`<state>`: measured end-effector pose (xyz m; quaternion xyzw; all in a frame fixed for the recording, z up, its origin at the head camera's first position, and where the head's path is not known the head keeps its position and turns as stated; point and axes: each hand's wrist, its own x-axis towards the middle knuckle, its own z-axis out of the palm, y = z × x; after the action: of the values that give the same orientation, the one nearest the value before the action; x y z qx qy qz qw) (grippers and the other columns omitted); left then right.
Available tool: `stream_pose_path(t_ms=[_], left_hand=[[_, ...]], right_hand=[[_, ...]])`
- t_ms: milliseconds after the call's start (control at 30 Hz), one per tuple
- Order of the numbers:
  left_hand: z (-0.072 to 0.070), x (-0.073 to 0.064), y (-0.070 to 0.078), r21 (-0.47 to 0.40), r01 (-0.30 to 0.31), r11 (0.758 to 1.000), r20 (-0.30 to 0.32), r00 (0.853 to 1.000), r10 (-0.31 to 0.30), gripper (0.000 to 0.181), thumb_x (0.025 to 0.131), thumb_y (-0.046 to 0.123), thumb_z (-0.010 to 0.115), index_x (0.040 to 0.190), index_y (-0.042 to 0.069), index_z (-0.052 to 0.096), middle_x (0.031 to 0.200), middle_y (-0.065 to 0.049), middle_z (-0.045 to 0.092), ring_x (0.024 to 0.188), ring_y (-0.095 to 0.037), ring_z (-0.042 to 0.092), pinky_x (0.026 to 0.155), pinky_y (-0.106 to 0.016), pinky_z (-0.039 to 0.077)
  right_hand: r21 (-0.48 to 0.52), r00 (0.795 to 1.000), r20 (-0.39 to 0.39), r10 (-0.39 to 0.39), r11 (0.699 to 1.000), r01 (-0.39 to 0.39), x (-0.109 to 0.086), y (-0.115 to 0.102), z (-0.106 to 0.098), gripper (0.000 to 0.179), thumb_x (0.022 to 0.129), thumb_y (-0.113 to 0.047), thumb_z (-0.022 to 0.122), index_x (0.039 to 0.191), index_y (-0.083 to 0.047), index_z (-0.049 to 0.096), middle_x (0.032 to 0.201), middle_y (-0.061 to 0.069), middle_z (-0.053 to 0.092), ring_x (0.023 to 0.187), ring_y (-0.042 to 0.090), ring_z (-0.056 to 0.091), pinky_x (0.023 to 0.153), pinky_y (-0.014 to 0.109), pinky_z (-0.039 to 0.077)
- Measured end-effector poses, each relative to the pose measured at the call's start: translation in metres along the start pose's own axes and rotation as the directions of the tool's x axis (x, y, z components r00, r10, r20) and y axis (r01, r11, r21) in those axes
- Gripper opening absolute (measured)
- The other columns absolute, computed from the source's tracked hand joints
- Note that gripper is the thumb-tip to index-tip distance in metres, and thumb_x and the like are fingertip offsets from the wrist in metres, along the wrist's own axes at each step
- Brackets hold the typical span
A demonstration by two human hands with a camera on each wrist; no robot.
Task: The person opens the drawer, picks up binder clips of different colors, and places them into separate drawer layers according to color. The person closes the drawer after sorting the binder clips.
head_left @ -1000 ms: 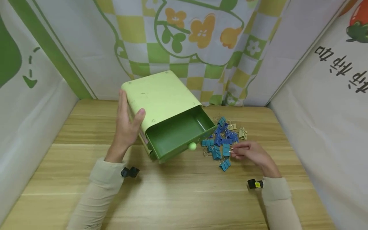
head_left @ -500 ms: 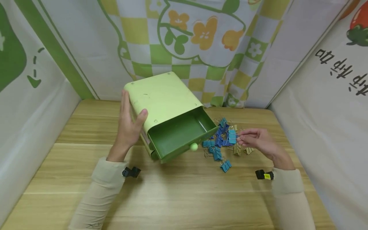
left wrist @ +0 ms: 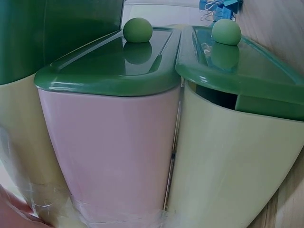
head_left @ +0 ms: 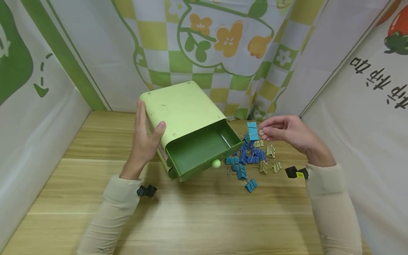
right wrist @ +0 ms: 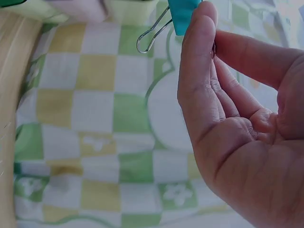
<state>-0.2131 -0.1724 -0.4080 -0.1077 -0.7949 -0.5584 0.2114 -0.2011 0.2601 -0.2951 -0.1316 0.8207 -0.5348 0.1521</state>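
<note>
My right hand [head_left: 288, 136] pinches a light-blue binder clip [head_left: 253, 129] by its wire handle, above the far side of a clip pile. In the right wrist view part of that clip's blue body [right wrist: 183, 16] shows at the fingertips. A light-green drawer box [head_left: 181, 109] stands at an angle, its top drawer [head_left: 195, 171] pulled out with nothing visible inside. My left hand [head_left: 145, 145] rests against the box's left side, thumb at the top edge. Below the open drawer, the left wrist view shows a pink drawer unit [left wrist: 111, 152] and a pale-green one [left wrist: 228, 161].
Several blue, teal and yellow binder clips [head_left: 253, 159] lie heaped right of the drawer, a teal clip [head_left: 250, 185] nearest me. The wooden table [head_left: 204, 219] meets a checkered curtain [head_left: 181, 60] at the back. White fabric walls [head_left: 360, 141] flank it.
My right hand has lifted the light-blue clip out of the pile, moving up and away from me. Yellow clips now show where the hand was. The left hand stays against the box.
</note>
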Motion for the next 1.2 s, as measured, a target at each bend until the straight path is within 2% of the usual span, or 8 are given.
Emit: stream_pose_path(t_ms=[400,600,833,933,1000,1067,1133,1200], left_hand=[[0.001,0.001,-0.001,0.013,0.002,1.000,0.003,1.000,-0.002,0.099,0.096,0.053,0.057,0.171,0.016,0.004,0.179,0.000,-0.006,0.167,-0.019,-0.004,0.136,-0.055,0.001],[0.005,0.001,-0.002,-0.004,0.000,1.000,-0.004,1.000,0.000,0.100,0.095,0.053,0.058,0.171,0.016,0.005,0.179,0.000,-0.006,0.166,-0.018,-0.003,0.136,-0.053,0.001],[0.011,0.001,-0.005,0.021,-0.041,0.999,-0.028,0.999,0.041,0.100,0.095,0.056,0.054,0.171,0.014,0.005,0.180,-0.003,-0.005,0.167,-0.022,-0.003,0.134,-0.062,0.003],[0.010,0.001,-0.005,0.055,-0.078,0.995,-0.056,0.995,0.081,0.099,0.093,0.058,0.054,0.171,0.013,0.011,0.180,-0.003,-0.002,0.166,-0.024,0.000,0.132,-0.067,0.004],[0.007,0.003,-0.004,0.070,-0.133,0.989,-0.077,0.987,0.139,0.094,0.093,0.057,0.056,0.169,0.011,0.024,0.180,-0.004,0.008,0.166,-0.025,0.006,0.132,-0.067,0.008],[0.003,0.006,-0.005,0.063,-0.225,0.972,-0.093,0.969,0.230,0.084,0.092,0.052,0.059,0.162,0.008,0.040,0.177,-0.006,0.023,0.165,-0.026,0.018,0.133,-0.064,0.014],[0.000,0.010,-0.005,0.051,-0.331,0.942,-0.106,0.936,0.334,0.071,0.091,0.045,0.061,0.150,0.004,0.056,0.169,-0.009,0.043,0.160,-0.029,0.032,0.133,-0.058,0.023],[-0.002,0.013,-0.007,0.019,-0.426,0.905,-0.116,0.898,0.425,0.058,0.089,0.037,0.063,0.136,0.002,0.067,0.155,-0.014,0.059,0.153,-0.032,0.045,0.131,-0.052,0.031]], right_hand=[[-0.124,0.990,0.141,0.008,0.992,0.010,0.025,-0.048,0.047,0.026,0.103,-0.008,0.064,0.124,0.007,0.070,0.105,0.013,0.080,0.094,0.018,0.079,0.087,0.034,0.067],[-0.176,0.969,0.245,-0.021,0.982,0.065,0.039,-0.061,0.078,0.020,0.104,-0.007,0.062,0.118,0.001,0.074,0.103,0.015,0.080,0.093,0.025,0.078,0.086,0.042,0.067],[-0.258,0.937,0.348,-0.036,0.957,0.133,0.050,-0.071,0.116,0.017,0.102,-0.005,0.064,0.112,0.000,0.076,0.100,0.012,0.080,0.088,0.020,0.078,0.082,0.035,0.067],[-0.287,0.925,0.378,-0.042,0.945,0.160,0.056,-0.074,0.131,0.015,0.101,-0.004,0.064,0.108,-0.001,0.078,0.097,0.011,0.080,0.085,0.019,0.078,0.080,0.033,0.067],[-0.299,0.916,0.399,-0.041,0.939,0.172,0.060,-0.075,0.139,0.015,0.100,-0.003,0.065,0.107,0.000,0.078,0.096,0.010,0.081,0.083,0.018,0.078,0.079,0.032,0.067],[-0.310,0.909,0.416,-0.038,0.933,0.181,0.062,-0.077,0.147,0.015,0.100,-0.002,0.065,0.106,-0.001,0.078,0.093,0.009,0.081,0.082,0.017,0.078,0.079,0.031,0.067],[-0.328,0.902,0.429,-0.035,0.925,0.192,0.064,-0.078,0.154,0.015,0.100,-0.003,0.065,0.105,-0.002,0.078,0.091,0.007,0.082,0.081,0.016,0.078,0.078,0.029,0.066],[-0.354,0.897,0.440,-0.030,0.913,0.204,0.066,-0.078,0.159,0.015,0.100,-0.004,0.064,0.104,-0.003,0.079,0.089,0.005,0.082,0.080,0.013,0.078,0.077,0.028,0.066]])
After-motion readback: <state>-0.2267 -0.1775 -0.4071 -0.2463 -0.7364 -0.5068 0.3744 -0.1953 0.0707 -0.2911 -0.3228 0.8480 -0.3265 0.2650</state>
